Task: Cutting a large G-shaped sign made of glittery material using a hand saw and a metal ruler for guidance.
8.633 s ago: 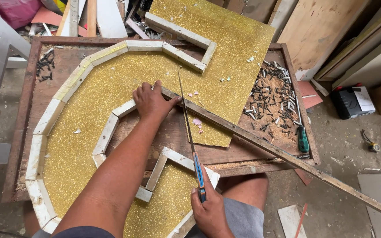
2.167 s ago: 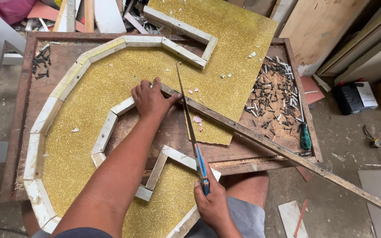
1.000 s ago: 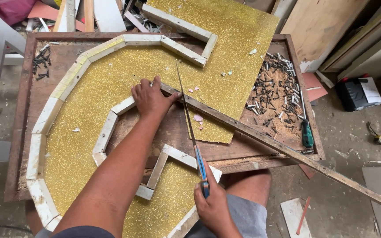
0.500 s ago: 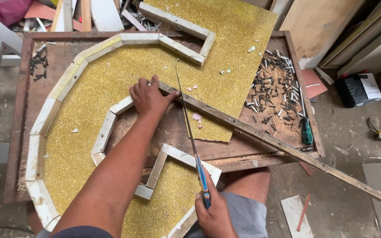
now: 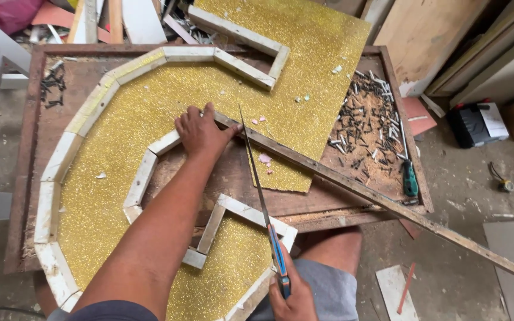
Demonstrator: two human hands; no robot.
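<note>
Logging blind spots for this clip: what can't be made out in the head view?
- Right hand: cut off by the bottom edge, so its grip on the saw handle is only partly seen.
- Long wooden strip: its near end lies under the left hand; its far end runs off the right edge.
- Saw teeth: too fine to tell.
- Nails: too small to count.
</note>
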